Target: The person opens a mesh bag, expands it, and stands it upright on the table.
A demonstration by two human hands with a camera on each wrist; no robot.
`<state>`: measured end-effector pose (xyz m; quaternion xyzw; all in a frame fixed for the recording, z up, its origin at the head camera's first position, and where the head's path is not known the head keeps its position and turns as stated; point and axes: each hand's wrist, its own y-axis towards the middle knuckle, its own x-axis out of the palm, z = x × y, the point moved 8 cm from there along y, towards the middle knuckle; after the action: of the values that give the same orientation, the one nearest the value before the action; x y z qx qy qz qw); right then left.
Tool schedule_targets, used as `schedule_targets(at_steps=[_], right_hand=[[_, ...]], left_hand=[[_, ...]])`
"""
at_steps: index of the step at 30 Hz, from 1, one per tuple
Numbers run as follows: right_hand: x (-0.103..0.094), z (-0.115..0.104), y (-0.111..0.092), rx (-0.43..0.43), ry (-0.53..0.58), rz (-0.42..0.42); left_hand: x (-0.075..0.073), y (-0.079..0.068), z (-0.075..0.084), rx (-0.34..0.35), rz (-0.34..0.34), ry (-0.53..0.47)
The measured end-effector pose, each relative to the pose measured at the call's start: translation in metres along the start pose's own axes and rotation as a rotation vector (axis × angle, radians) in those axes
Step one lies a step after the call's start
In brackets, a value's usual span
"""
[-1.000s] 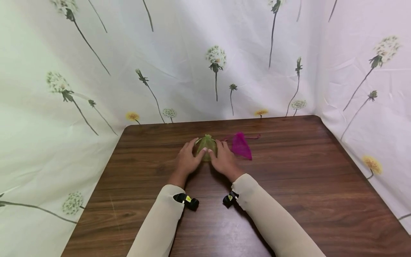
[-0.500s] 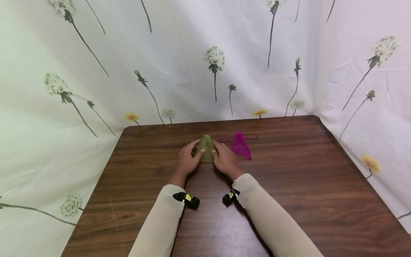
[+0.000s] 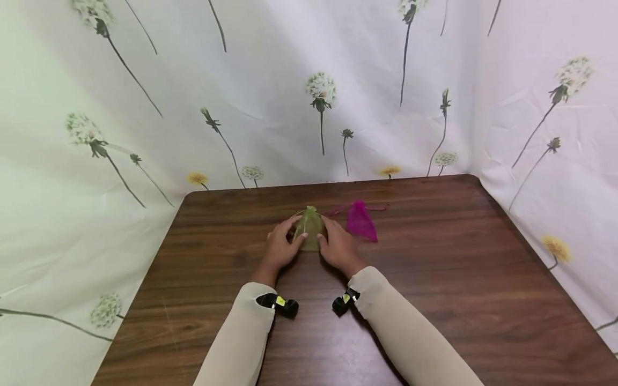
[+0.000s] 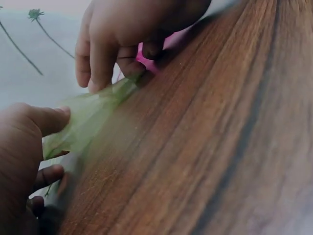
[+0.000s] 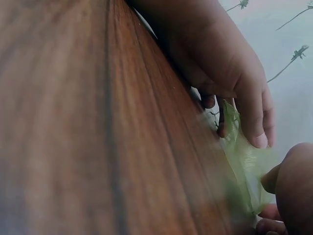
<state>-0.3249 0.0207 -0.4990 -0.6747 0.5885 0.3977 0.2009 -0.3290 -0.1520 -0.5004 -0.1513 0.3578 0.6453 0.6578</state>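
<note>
A sheer green drawstring pouch [image 3: 311,231], its gathered neck pointing away from me, is held between both hands near the back of the table. My left hand [image 3: 279,247] pinches its left side, thumb on top. On the opposite side, my right hand [image 3: 340,249] pinches the right edge. In the left wrist view the pouch [image 4: 95,115] stretches between the left thumb [image 4: 54,119] and the right hand's fingers, close over the wood. The right wrist view shows the thin fabric [image 5: 244,156] slanting beside the tabletop. A magenta drawstring pouch [image 3: 361,222] lies flat just right of my right hand.
The brown wood-grain table [image 3: 434,279] reaches back to a white curtain [image 3: 270,96] printed with dandelions, which also hangs along both sides. Thin cords [image 3: 377,208] spread from the magenta pouch's neck. Black camera straps [image 3: 280,303] sit at both cuffs.
Both hands have drawn the green pouch slightly toward me, and the right thumb has shifted right, showing more of its front. The magenta pouch stays in place.
</note>
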Motion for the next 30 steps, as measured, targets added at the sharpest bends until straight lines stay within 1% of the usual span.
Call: schedule_targets(at_steps=[4,9,16,20,26,28,30], right_hand=[[-0.001,-0.003,-0.003,-0.005,0.053,0.021],[-0.001,-0.001,-0.004,0.014,0.116,0.048],[-0.002,0.002,-0.003,0.013,0.207,0.09],[-0.003,0.002,-0.003,-0.021,0.257,0.124],[-0.009,-0.003,-0.005,-0.065,0.372,0.13],[-0.01,-0.004,-0.006,-0.067,0.38,0.124],[-0.012,-0.006,-0.007,-0.087,0.382,0.131]], left_hand=[[-0.004,-0.004,0.0,0.01,-0.006,-0.027],[-0.004,-0.008,0.0,0.01,-0.035,-0.072],[-0.004,-0.011,0.003,0.034,-0.041,-0.116],[-0.005,-0.013,0.003,0.036,-0.044,-0.139],[-0.001,-0.018,0.011,0.072,-0.095,-0.213],[-0.001,-0.019,0.012,0.081,-0.093,-0.209],[-0.001,-0.02,0.012,0.087,-0.082,-0.189]])
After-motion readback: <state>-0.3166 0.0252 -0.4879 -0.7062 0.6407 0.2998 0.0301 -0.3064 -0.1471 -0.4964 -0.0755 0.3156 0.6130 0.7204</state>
